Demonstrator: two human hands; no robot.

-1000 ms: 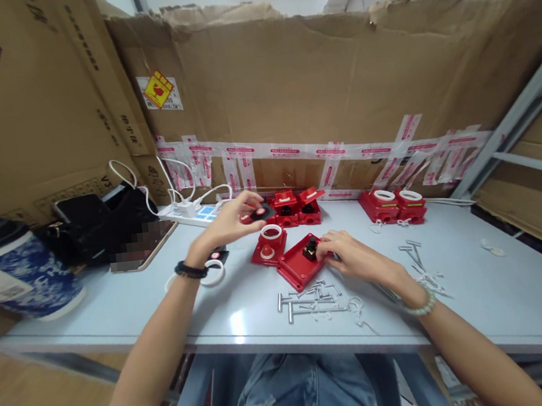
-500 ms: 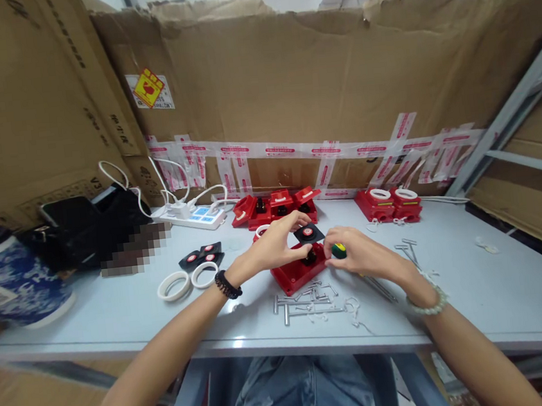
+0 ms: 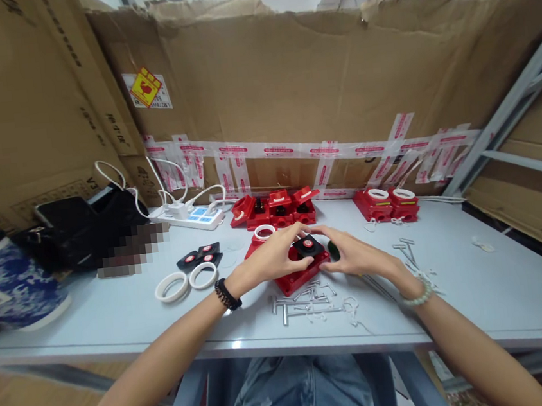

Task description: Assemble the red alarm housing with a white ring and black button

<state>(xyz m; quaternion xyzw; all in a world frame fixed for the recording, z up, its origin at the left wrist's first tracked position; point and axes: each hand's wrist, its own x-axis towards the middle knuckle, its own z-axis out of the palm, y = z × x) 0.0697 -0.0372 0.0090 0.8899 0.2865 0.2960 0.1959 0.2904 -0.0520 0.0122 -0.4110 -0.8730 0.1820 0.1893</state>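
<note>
A red plastic housing [image 3: 294,278] lies on the pale table [image 3: 119,322] in front of me. On top of it sits a black square plate with a red button [image 3: 308,245]. My left hand [image 3: 277,257] is curled over the plate's left side, fingers touching it. My right hand [image 3: 351,256] closes in from the right, fingers on the plate's edge, and it also grips a screwdriver whose dark handle end [image 3: 333,250] shows under the palm. Its metal shaft [image 3: 377,287] lies along the table under my wrist.
Metal T-shaped keys [image 3: 305,303] lie near the front edge. Two white rings [image 3: 185,282] and spare black plates [image 3: 202,257] sit left. More red housings [image 3: 278,207] and two with rings [image 3: 390,203] stand at the back. A power strip [image 3: 190,218], a black bag [image 3: 84,226] and a blue container [image 3: 2,276] are left.
My left hand brought the black plate from the back left and set it down onto the red housing. My right hand moved in beside it, turning the screwdriver's green end under the palm.
</note>
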